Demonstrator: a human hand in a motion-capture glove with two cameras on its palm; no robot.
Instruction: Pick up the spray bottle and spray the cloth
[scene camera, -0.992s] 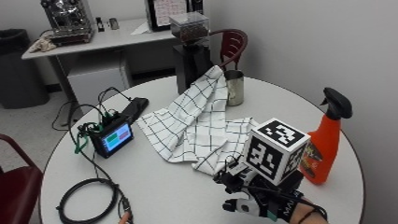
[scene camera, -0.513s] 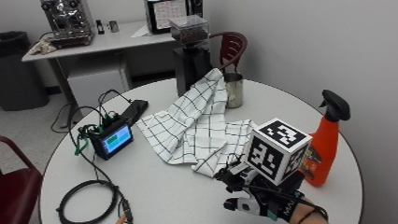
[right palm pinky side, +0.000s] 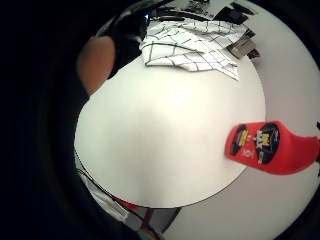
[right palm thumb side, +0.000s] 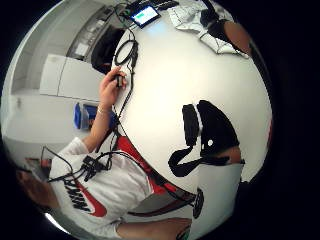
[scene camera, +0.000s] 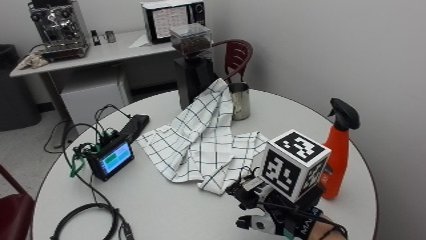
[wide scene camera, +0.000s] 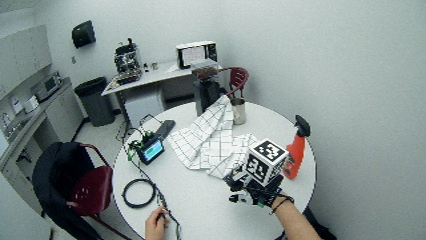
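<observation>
An orange spray bottle (scene camera: 336, 160) with a black trigger head stands upright near the round table's right edge. The little finger side palm view also shows the bottle (right palm pinky side: 272, 147) standing on the tabletop, apart from the palm. A white cloth (scene camera: 200, 145) with a black grid lies spread across the middle of the table, one corner draped up against the grinder. My gloved right hand (scene camera: 279, 222) hovers over the front of the table, left of the bottle and just in front of the cloth's near corner. Its fingers are relaxed and hold nothing.
Behind the cloth stand a metal cup (scene camera: 238, 101) and a dark coffee grinder (scene camera: 193, 55). A small screen device (scene camera: 110, 159) with wires sits at the left, and a coiled black cable (scene camera: 86, 222) lies in front of it. The bare left hand (wide scene camera: 156, 223) rests at the table's near edge.
The outside picture has shifted slightly, so its camera moved. My gloved hand stays in the same place beside the bottle, and nothing was taken hold of.
</observation>
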